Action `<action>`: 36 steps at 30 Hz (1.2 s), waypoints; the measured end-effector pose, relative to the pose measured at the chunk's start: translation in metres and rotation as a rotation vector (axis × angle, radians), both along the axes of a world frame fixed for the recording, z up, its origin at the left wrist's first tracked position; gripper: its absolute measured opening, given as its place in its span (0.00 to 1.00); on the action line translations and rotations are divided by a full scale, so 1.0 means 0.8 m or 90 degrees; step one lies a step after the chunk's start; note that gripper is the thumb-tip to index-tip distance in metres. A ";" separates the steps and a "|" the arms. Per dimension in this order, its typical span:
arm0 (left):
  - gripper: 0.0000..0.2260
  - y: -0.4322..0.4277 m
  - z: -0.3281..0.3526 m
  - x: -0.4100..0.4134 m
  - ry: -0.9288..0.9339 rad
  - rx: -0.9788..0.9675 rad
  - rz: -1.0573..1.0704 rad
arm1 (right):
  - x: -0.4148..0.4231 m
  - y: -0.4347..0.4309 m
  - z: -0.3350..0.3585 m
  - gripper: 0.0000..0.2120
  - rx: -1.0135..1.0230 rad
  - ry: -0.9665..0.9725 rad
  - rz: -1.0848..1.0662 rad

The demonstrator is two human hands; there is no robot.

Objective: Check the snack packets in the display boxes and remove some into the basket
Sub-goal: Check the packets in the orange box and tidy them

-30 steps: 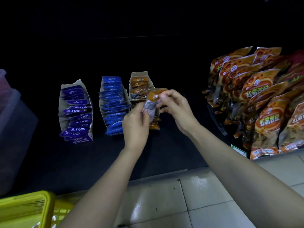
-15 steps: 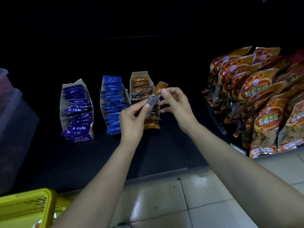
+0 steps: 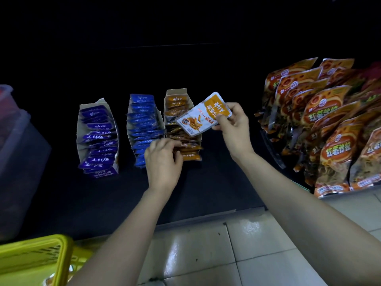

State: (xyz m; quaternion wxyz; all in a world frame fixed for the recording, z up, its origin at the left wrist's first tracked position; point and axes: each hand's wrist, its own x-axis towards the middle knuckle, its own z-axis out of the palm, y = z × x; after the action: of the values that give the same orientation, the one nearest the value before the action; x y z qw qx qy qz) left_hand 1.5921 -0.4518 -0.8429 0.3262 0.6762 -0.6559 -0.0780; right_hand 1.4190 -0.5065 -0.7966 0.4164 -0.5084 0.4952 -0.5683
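Orange packet [image 3: 204, 115]: pinched by our right hand [image 3: 233, 124], over the orange box [image 3: 176, 92].
Left hand [image 3: 162, 162]: curled among boxed packets [image 3: 188, 150]; we cannot tell any grip.
Yellow basket [image 3: 61, 254]: down-left of our left hand; packet not in yet.

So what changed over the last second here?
The left hand let go of the orange packet and dropped to the packets in the orange display box; a grip there is unclear. The right hand alone pinches the packet, now turned face up. Blue boxes and yellow basket unchanged.
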 end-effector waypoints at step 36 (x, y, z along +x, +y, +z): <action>0.19 0.006 -0.021 0.008 -0.105 -0.002 -0.050 | 0.030 -0.008 -0.068 0.09 -0.138 0.593 0.171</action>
State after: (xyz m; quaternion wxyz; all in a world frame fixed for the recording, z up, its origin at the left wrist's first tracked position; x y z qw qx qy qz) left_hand 1.5982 -0.4469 -0.8594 0.2688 0.6536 -0.7067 -0.0336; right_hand 1.4431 -0.5127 -0.8509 0.1652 -0.8079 0.4966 -0.2707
